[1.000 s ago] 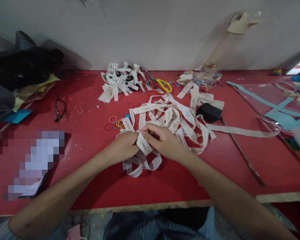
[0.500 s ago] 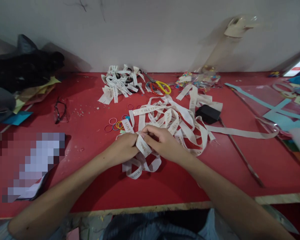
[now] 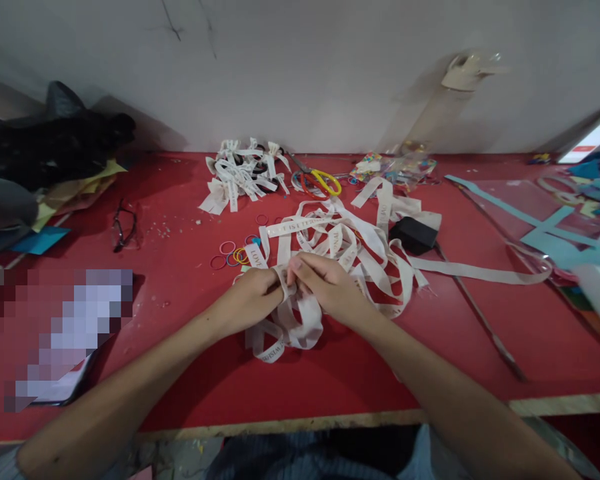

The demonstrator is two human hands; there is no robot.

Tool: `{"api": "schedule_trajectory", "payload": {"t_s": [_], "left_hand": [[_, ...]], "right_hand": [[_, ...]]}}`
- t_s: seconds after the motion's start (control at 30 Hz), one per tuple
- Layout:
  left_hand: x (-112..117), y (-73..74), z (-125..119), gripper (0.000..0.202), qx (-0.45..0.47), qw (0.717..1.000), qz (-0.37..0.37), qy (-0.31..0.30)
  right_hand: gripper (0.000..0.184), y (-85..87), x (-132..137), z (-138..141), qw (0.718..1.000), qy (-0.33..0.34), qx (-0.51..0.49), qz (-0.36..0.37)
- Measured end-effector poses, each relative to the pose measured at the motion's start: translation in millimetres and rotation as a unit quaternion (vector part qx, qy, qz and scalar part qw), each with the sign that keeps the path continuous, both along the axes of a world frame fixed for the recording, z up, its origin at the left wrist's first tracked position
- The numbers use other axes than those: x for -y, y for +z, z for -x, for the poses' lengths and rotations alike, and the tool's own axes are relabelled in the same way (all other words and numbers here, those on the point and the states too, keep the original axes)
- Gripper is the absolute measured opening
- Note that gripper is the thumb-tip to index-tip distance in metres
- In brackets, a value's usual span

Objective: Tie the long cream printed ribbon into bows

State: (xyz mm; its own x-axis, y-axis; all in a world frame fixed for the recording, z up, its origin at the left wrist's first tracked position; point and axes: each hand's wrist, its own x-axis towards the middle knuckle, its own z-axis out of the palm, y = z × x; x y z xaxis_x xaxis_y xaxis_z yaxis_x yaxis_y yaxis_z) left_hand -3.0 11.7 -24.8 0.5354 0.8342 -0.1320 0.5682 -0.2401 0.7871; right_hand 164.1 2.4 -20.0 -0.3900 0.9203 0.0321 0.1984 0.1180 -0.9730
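My left hand (image 3: 256, 295) and my right hand (image 3: 334, 287) meet over the near side of a tangled heap of ribbon. Both are closed on a white printed ribbon (image 3: 305, 328), which wraps round the left fingers and hangs in loops onto the red table. The right thumb and fingers pinch it close to the left fingertips. Exactly how it is looped or knotted between them is hidden. Behind the hands lies the rest of the ribbon heap (image 3: 375, 233), its dark lettering partly readable. Small coloured elastic bands (image 3: 227, 248) lie just left of it.
At the back are a pile of ribbon bows (image 3: 243, 173), scissors (image 3: 325, 183) with yellow and red handles, and plastic packets (image 3: 395, 167). A black block (image 3: 414, 235) and thin rod (image 3: 480, 313) lie right. Glasses (image 3: 124, 227) and a phone (image 3: 75, 380) lie left.
The ribbon end that stuck out between my hands has been folded down around the left fingers. My right fingers have closed tighter beside them. The view has tilted slightly upward.
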Motion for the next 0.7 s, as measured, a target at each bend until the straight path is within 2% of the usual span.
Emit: {"api": "schedule_trajectory", "payload": {"t_s": [0.17, 0.27, 0.4, 0.6, 0.7], "left_hand": [[0.1, 0.0, -1.0, 0.024, 0.013, 1.0, -0.003, -0.006], [0.1, -0.3, -0.8, 0.026, 0.016, 1.0, -0.016, 0.012], [-0.8, 1.4, 0.4, 0.028, 0.042, 0.996, -0.06, 0.056], [5.2, 6.4, 0.5, 0.022, 0.131, 0.985, -0.058, 0.094], [7.9, 9.2, -0.6, 0.017, 0.188, 0.973, -0.028, 0.129]], "right_hand": [[0.032, -2.2, 0.4, -0.3, 0.999, 0.003, -0.003, 0.032], [0.031, -1.4, 0.6, 0.5, 1.0, -0.008, -0.009, 0.016], [0.02, 0.5, 0.1, 3.4, 0.998, -0.051, -0.043, -0.019], [0.021, 3.3, -0.8, 6.2, 0.996, 0.039, -0.072, 0.034], [0.025, 2.8, -1.2, 6.2, 0.992, 0.054, -0.099, 0.063]]}}
